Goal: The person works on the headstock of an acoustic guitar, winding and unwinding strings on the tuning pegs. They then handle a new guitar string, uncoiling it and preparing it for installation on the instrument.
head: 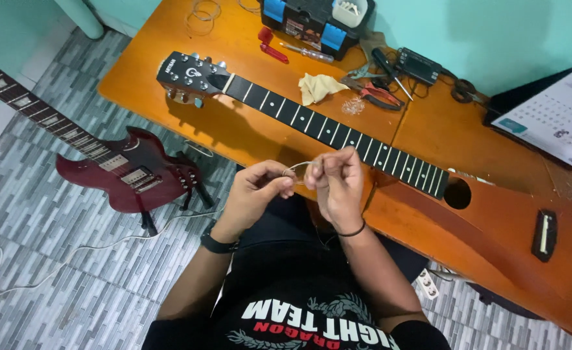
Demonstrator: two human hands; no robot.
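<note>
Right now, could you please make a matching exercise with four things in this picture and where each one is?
Things:
1. acoustic guitar
2. red electric guitar
3. thin string
4. pliers

Places:
A. on the grey tiled floor
B. pinched between the left hand and the right hand
C. lying flat across the wooden table
D. on the table beyond the guitar neck, near a crumpled cloth

Pairs: 1-C, 2-A, 3-B, 4-D
</note>
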